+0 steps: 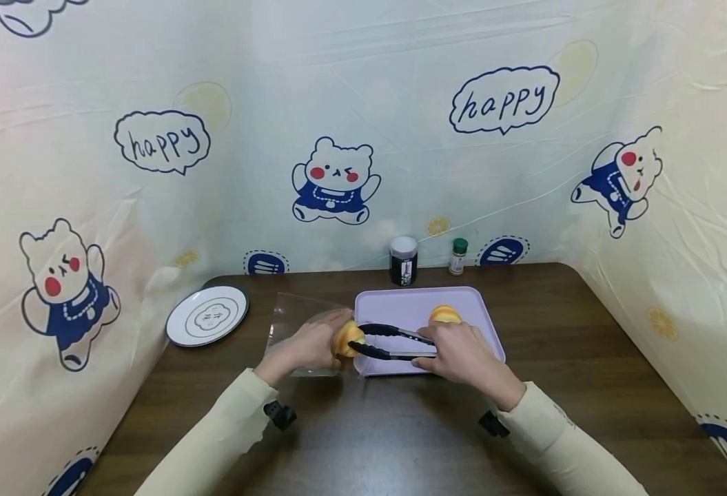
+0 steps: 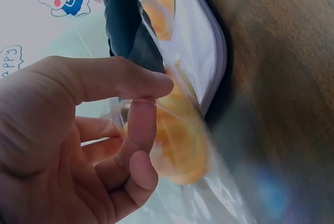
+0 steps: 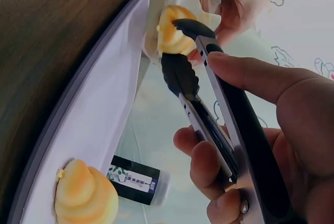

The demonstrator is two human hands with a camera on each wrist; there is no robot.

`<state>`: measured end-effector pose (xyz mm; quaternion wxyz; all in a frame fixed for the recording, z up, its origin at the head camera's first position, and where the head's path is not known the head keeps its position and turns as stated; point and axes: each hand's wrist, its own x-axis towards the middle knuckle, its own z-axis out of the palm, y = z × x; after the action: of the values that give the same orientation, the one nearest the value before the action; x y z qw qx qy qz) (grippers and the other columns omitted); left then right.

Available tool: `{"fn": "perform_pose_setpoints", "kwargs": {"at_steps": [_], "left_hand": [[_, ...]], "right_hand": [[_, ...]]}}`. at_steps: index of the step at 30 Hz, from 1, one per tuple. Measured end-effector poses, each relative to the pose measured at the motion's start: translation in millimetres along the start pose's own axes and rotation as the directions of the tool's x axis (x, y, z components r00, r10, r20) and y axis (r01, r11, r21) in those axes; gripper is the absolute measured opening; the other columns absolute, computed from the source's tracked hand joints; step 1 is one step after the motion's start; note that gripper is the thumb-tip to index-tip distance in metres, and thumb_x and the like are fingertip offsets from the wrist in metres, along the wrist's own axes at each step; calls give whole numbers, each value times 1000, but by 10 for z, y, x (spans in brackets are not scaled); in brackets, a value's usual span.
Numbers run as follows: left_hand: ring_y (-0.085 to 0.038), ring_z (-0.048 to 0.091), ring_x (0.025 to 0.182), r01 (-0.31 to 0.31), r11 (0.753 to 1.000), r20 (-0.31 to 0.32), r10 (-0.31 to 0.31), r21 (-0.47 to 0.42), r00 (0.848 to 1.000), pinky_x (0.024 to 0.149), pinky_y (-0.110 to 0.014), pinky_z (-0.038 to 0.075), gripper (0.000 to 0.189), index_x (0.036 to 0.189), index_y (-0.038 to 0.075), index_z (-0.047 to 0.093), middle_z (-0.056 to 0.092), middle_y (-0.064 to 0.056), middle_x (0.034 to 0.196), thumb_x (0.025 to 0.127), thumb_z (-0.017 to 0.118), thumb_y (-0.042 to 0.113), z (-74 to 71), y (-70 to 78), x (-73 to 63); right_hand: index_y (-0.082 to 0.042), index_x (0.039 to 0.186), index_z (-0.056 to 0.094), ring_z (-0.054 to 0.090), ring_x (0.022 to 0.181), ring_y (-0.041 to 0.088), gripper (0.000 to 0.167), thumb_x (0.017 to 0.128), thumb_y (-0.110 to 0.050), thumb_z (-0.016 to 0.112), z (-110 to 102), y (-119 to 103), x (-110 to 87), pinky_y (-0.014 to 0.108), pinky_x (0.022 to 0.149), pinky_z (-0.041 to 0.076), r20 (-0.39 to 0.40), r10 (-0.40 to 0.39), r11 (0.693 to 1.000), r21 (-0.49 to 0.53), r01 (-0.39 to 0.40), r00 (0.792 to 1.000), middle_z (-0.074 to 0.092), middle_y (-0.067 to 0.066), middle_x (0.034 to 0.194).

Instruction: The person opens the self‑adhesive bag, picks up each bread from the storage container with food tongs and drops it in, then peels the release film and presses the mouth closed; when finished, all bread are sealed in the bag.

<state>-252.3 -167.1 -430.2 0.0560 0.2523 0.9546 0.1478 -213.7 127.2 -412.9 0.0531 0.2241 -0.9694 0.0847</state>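
My right hand (image 1: 465, 351) grips a pair of black-tipped tongs (image 3: 229, 114), whose tips close around a golden bread roll (image 3: 175, 31). Between thumb and fingers, my left hand (image 2: 88, 130) pinches the edge of a clear plastic bag (image 1: 301, 313). In the left wrist view the roll shows through the bag's clear film, right by the left fingers. A second bread roll (image 3: 86, 192) sits on the lilac tray (image 1: 422, 298), beyond the right hand in the head view. The held roll hangs at the tray's left edge, beside the bag's mouth.
A white plate (image 1: 205, 317) with a printed design lies at the table's back left. Behind the tray stand a dark jar with a pale lid (image 1: 404, 262) and a small green-capped bottle (image 1: 458, 256). A printed cloth hangs around the brown table (image 1: 394, 434).
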Motion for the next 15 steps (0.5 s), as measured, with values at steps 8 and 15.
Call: {"fn": "perform_pose_setpoints", "kwargs": {"at_steps": [8,15], "left_hand": [[-31,45,141,11,1000,-3,-11,-24,1000,110,-52,43,103,155,7,34,36,-11,161,68,87,14,-5,-8,6],[-20,60,95,70,996,74,-65,-63,995,79,-38,55,99,155,11,35,41,-6,159,70,84,7,15,27,7]], "right_hand": [[-22,121,72,61,69,13,55,79,-56,78,6,35,-3,31,52,47,-33,-83,994,-79,80,996,73,-3,105],[-23,118,72,66,74,17,52,77,-55,79,-10,64,20,31,49,47,-39,-137,984,-122,131,990,73,-4,104]]}}
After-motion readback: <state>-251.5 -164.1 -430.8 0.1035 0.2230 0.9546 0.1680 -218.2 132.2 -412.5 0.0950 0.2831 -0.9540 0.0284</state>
